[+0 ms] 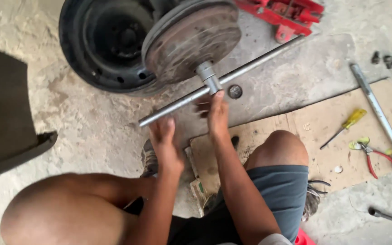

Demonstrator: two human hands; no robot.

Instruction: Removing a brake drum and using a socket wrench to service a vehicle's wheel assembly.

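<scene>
A: Two hands on one tool. The T-wrench [221,79] runs from lower left to upper right across the frame centre, its socket end seated on the middle of the rusty drum [191,38] at top centre.

B: How are the hands set?

A: The left hand [165,140] is by the lower-left end of the bar, fingers stretched and mostly flat against it, not wrapped round. The right hand [216,111] sits just below the socket stem, fingers loose, touching the bar near the joint. Neither one is closed tight on it, as far as I can see.

B: What looks done already?

A: The wheel [103,45] is off and lies behind the drum at upper left. Small dark bits [386,59] lie at upper right; they may be nuts, too small to be sure. A round cap [235,91] rests on the floor just right of the stem.

B: And left to do?

A: My guess: the centre fastening, since the socket is on it and the drum looks in place.

B: Other tools?

A: On the cardboard [296,131] at right: a yellow screwdriver [345,127], red pliers [370,154], a long bar [379,113]. A red jack [286,13] sits at the top.
</scene>
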